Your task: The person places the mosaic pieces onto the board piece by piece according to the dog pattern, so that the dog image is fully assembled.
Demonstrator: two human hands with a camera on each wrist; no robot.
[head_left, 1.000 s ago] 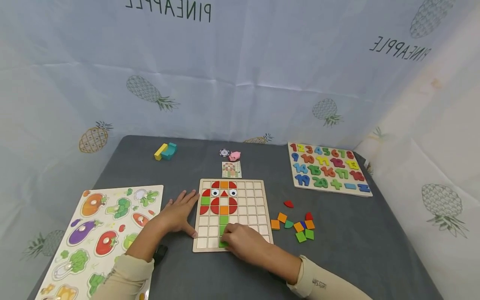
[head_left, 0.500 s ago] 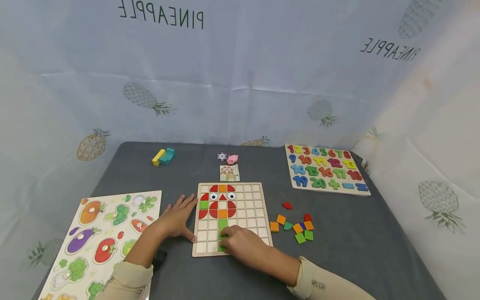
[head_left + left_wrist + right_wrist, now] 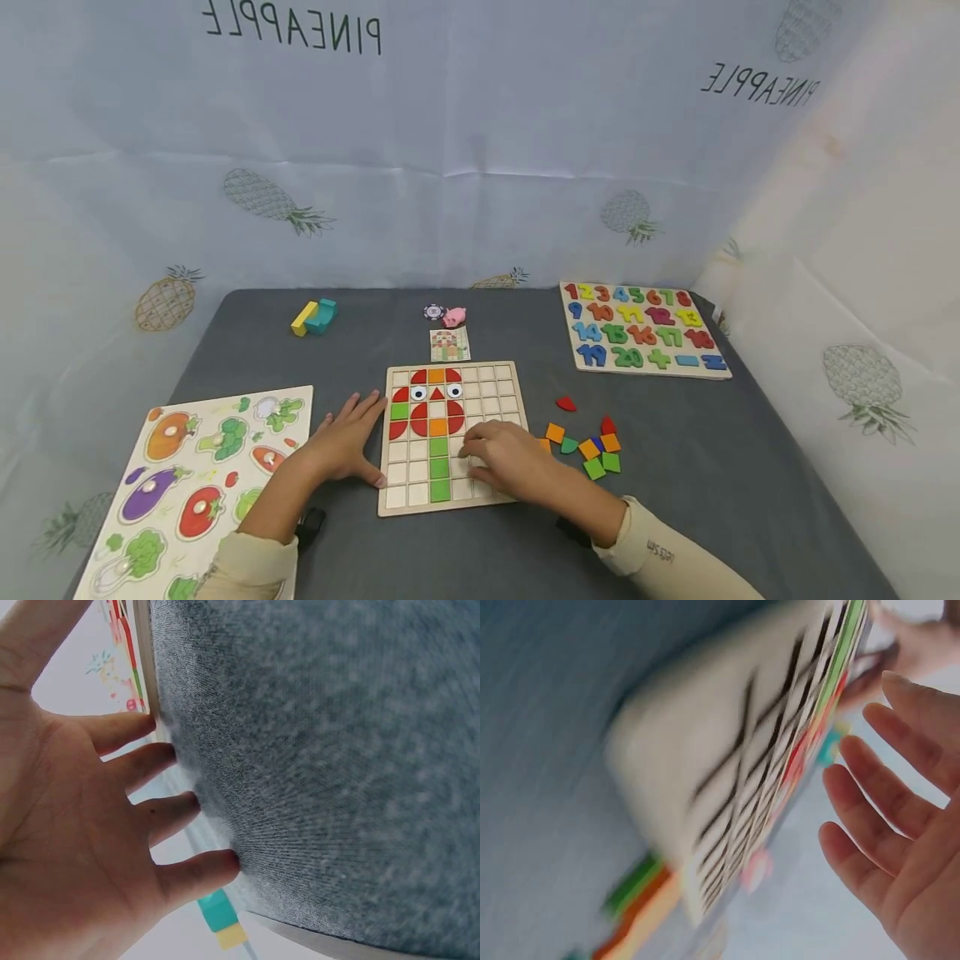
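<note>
A wooden grid board (image 3: 491, 389) lies on the dark table, partly filled with red, orange and green tiles and two eye pieces. My left hand (image 3: 347, 442) has its fingers spread, fingertips and thumb at the board's left edge; the left wrist view shows this palm (image 3: 75, 817) holding nothing. Over the board's lower right cells hovers my right hand (image 3: 506, 458), just right of a column of green tiles (image 3: 439, 468). In the right wrist view, its loosely bent fingers (image 3: 862, 817) hold nothing. A small picture card (image 3: 449, 344) lies behind the board.
Loose orange, green, red and blue tiles (image 3: 594, 468) lie right of the board. A number puzzle (image 3: 643, 327) is at the back right, a vegetable puzzle (image 3: 202, 467) at the left. Behind are a pink pig (image 3: 453, 317), a chip (image 3: 433, 312) and yellow and teal blocks (image 3: 321, 317).
My right hand has drawn off the green column toward the right, and its lower tiles now show uncovered. The left hand stays at the board's edge. The head view has shifted slightly.
</note>
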